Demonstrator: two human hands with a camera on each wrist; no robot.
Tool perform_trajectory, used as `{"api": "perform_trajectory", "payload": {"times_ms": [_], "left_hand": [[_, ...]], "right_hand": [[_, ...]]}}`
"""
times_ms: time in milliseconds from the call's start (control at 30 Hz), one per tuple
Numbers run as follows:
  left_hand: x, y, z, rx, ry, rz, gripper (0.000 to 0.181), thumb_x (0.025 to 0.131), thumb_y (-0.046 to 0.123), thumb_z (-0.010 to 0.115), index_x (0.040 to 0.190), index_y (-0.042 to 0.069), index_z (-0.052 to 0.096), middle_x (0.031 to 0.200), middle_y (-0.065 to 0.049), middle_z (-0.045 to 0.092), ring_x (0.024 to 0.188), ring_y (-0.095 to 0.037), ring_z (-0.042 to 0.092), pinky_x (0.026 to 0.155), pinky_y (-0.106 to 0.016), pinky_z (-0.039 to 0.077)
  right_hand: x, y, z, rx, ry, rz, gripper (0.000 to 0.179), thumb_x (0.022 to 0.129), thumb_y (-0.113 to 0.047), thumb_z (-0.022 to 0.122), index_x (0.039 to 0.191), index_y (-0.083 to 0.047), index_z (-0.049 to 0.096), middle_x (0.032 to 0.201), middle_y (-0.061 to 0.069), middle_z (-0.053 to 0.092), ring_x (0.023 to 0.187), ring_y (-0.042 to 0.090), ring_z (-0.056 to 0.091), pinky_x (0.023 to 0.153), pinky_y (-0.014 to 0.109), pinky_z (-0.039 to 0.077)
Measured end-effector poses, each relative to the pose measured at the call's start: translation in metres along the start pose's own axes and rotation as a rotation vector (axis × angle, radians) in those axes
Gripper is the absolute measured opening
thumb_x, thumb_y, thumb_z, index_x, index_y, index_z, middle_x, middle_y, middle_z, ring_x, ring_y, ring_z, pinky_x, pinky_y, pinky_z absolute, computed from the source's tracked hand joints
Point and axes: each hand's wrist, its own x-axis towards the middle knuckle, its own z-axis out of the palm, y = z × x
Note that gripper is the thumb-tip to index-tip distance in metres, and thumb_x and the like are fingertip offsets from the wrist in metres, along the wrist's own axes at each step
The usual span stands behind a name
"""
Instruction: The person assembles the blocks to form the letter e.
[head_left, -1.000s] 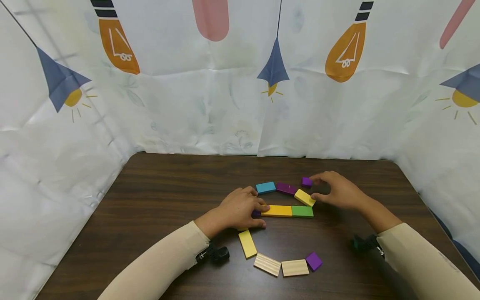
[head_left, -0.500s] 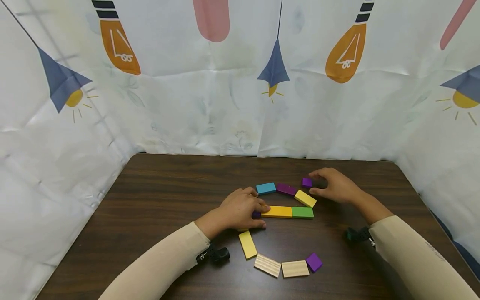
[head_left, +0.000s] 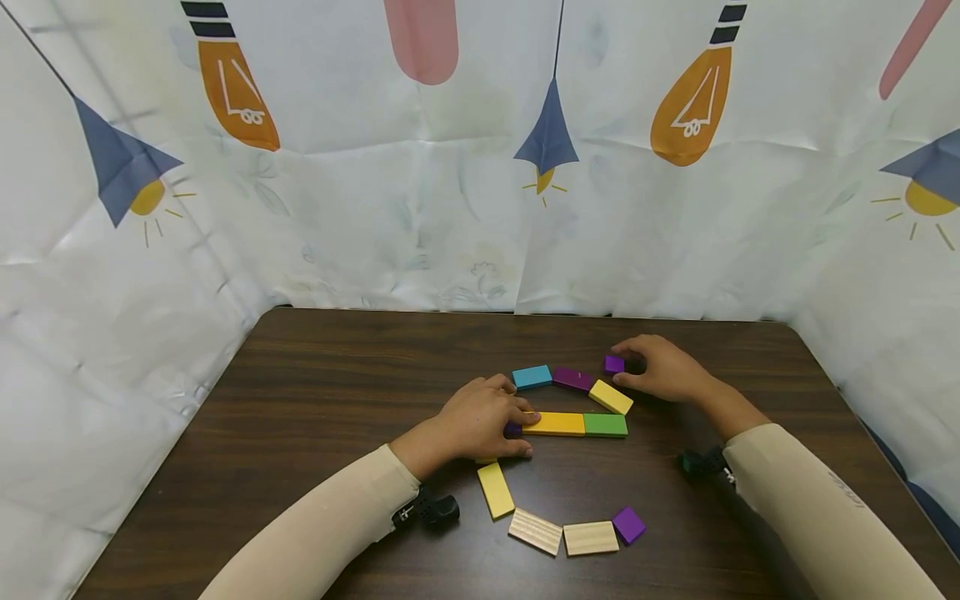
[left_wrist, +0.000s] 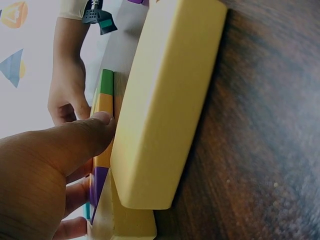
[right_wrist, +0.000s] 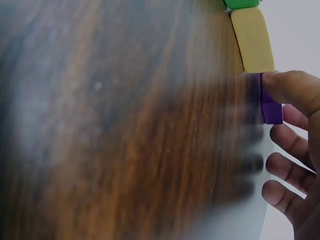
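Note:
In the head view my left hand (head_left: 480,417) rests over the left end of a straight row of blocks. Its index fingertip touches the orange block (head_left: 558,423); the purple block (head_left: 513,429) beside it is mostly covered. A green block (head_left: 605,425) ends that row. The left thumb lies near a yellow block (left_wrist: 165,105) in the left wrist view. Around a small purple cube (head_left: 613,364), thumb and index finger of my right hand (head_left: 663,368) stand apart on either side. Whether both touch the cube (right_wrist: 272,107) cannot be told.
Behind the row curve a blue block (head_left: 532,377), a dark purple block (head_left: 572,378) and a yellow block (head_left: 611,397). Toward the front, another yellow block (head_left: 496,490), two plain wooden blocks (head_left: 591,538) and a purple cube (head_left: 628,525) form an arc on the brown table (head_left: 337,400).
My right hand has moved slightly left, its thumb and index finger coming further around the small purple cube. The left hand and the blocks stay put.

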Motion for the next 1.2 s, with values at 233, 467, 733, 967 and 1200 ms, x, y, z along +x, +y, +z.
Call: {"api": "perform_trajectory", "payload": {"times_ms": [233, 467, 733, 967, 1200], "left_hand": [[0.000, 0.001, 0.000, -0.001, 0.001, -0.002, 0.051, 0.093, 0.057, 0.069, 0.137, 0.033, 0.067, 0.132, 0.018, 0.065, 0.130, -0.020, 0.049, 0.104, -0.044, 0.044], [0.000, 0.001, 0.000, 0.003, -0.002, -0.004, 0.051, 0.092, 0.058, 0.069, 0.137, 0.033, 0.067, 0.132, 0.018, 0.065, 0.130, -0.020, 0.049, 0.104, -0.044, 0.044], [0.001, 0.001, -0.001, -0.003, -0.013, -0.009, 0.052, 0.093, 0.058, 0.069, 0.138, 0.033, 0.066, 0.132, 0.018, 0.065, 0.130, -0.021, 0.048, 0.105, -0.045, 0.043], [0.001, 0.001, -0.001, -0.003, -0.010, -0.006, 0.052, 0.093, 0.058, 0.069, 0.138, 0.032, 0.066, 0.132, 0.018, 0.065, 0.130, -0.021, 0.048, 0.105, -0.045, 0.043], [0.000, 0.000, -0.001, -0.009, -0.008, -0.008, 0.052, 0.092, 0.058, 0.070, 0.138, 0.033, 0.066, 0.132, 0.017, 0.065, 0.131, -0.020, 0.048, 0.106, -0.046, 0.042]], "right_hand": [[0.003, 0.001, 0.003, -0.024, -0.009, -0.004, 0.047, 0.094, -0.031, 0.077, 0.132, -0.004, 0.066, 0.121, 0.010, 0.066, 0.113, 0.032, 0.059, 0.096, 0.056, 0.049], [-0.001, 0.000, 0.002, -0.037, 0.001, -0.013, 0.042, 0.094, -0.028, 0.077, 0.126, -0.004, 0.068, 0.118, 0.009, 0.066, 0.106, 0.028, 0.060, 0.092, 0.053, 0.050], [-0.016, 0.000, -0.003, -0.034, 0.017, -0.057, 0.041, 0.094, -0.027, 0.076, 0.127, -0.005, 0.067, 0.121, 0.011, 0.065, 0.113, 0.033, 0.060, 0.095, 0.057, 0.049], [-0.027, 0.001, -0.007, -0.043, 0.034, -0.076, 0.039, 0.093, -0.025, 0.078, 0.125, -0.006, 0.068, 0.119, 0.008, 0.066, 0.113, 0.032, 0.060, 0.097, 0.057, 0.048], [-0.042, -0.003, -0.010, -0.053, 0.039, -0.085, 0.039, 0.090, -0.022, 0.080, 0.125, -0.007, 0.069, 0.119, 0.007, 0.066, 0.112, 0.029, 0.061, 0.094, 0.055, 0.051]]}}
